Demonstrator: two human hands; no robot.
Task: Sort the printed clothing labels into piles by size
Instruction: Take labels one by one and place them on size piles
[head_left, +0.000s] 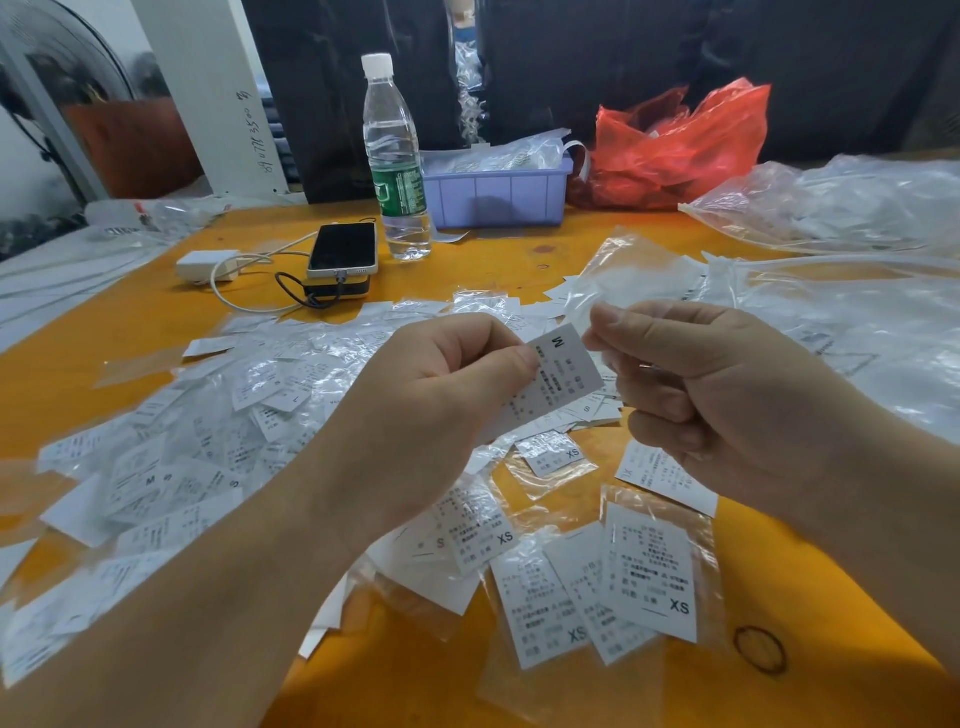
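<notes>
The left hand (441, 379) is pinching an M label (558, 376) while the right hand (701, 379), fingers curled, is nipping its corner, risking misfiling onto the nearby XS pile (623, 587).

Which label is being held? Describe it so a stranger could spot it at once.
Start at the orange table and the heap of white labels across it. Above the heap, the left hand pinches one label. It alone is lifted off the table, printed M at its top.
</notes>
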